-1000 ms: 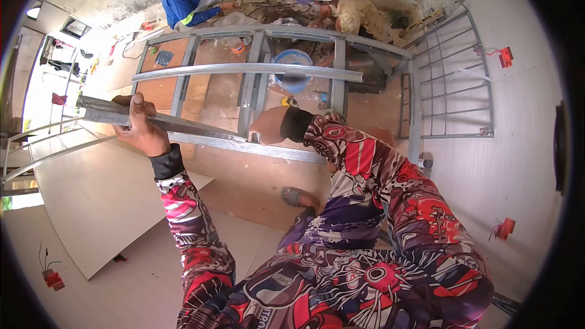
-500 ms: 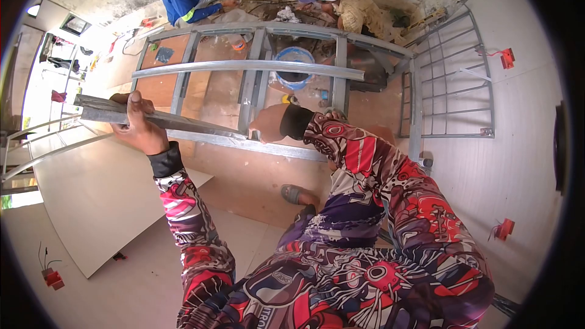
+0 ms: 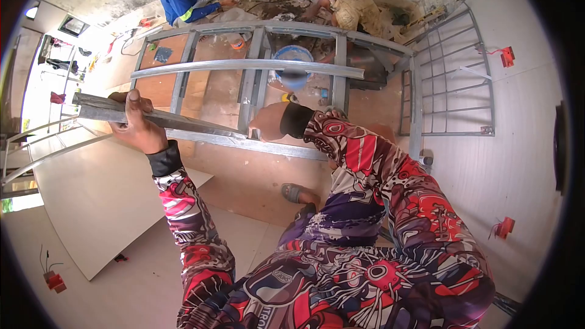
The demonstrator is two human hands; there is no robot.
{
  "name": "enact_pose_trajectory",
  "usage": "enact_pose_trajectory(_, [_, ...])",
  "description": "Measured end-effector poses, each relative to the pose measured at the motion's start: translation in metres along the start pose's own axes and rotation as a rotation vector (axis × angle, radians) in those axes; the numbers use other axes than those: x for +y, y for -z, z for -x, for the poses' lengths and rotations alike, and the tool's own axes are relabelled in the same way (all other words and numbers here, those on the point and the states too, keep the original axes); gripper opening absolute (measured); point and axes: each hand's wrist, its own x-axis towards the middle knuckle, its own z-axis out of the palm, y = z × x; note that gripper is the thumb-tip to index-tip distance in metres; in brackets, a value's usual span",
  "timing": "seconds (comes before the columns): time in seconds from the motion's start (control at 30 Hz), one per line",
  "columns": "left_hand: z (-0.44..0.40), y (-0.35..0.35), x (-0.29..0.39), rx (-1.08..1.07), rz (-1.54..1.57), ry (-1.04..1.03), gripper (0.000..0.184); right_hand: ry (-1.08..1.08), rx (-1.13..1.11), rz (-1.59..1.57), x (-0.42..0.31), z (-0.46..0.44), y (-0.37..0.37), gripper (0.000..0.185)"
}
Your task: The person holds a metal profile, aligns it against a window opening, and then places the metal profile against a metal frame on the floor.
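While the left hand (image 3: pixel 141 127) grasped a metal channel (image 3: pixel 198 123) at about ten o'clock in the head view, the right hand (image 3: pixel 272 122) sat near its other end, slightly toward eleven from view centre. Left thumb was up against the channel's near side, other fingers mostly hidden behind it. From that grip, a short stub stuck out toward ten o'clock; the long part ran toward four o'clock, in the direction of the right hand. Channel's tip was at eight o'clock from the right hand, right beside its fingertips. Right fingers were bent down and blurry; cannot tell if clenched on the tip, on the frame below, or just resting. Tip overlapped the lower rail of a metal frame (image 3: pixel 286 150); contact unclear.

Loose rail (image 3: pixel 237 66) lay across the frame's crosspieces, at twelve o'clock from the right hand, well apart from both hands. Blue bucket (image 3: pixel 302 81) showed at one o'clock from the right hand, partly behind that rail. Pale sheet (image 3: pixel 109 207) was at seven o'clock from the left hand. Beyond the frame, one person in blue (image 3: pixel 180 1) crouched at eleven, another in a purple cap (image 3: pixel 355 12) at twelve-thirty.
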Motion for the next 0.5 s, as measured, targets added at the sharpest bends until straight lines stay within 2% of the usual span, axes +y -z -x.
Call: enact_pose_trajectory(0.5, [-0.0016, 0.0004, -0.0006, -0.001, 0.012, 0.014, 0.023, -0.002, 0.004, 0.012, 0.0008, -0.0002, 0.0015, 0.05])
